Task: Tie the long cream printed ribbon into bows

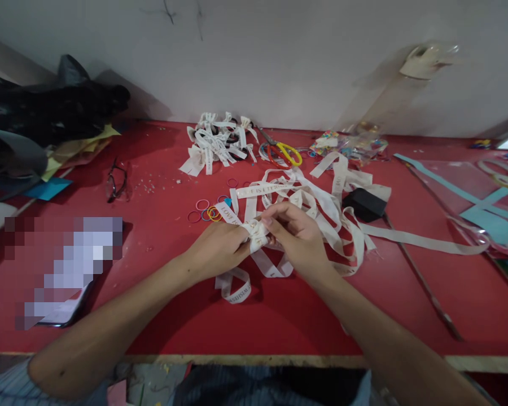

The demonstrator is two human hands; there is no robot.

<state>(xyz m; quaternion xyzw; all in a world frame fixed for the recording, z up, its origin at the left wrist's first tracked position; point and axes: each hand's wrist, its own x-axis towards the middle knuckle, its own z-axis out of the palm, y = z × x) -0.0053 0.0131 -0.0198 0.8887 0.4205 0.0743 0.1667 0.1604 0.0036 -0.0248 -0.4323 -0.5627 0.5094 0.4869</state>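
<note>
My left hand and my right hand meet over the middle of the red table, both closed on a bow of white printed ribbon. The right thumb and forefinger pinch the bow's upper right side, while the left fingers grip it from the left. One printed tail stands up past the left hand, and another loop of ribbon hangs below. Behind the hands lies a tangled heap of the same ribbon. Small coloured elastic bands rest just beyond the left hand.
Finished-looking ribbon bows are piled near the wall, beside scissors with yellow and red handles. Eyeglasses and a phone with a blurred screen lie left. A black block and a thin stick are at right.
</note>
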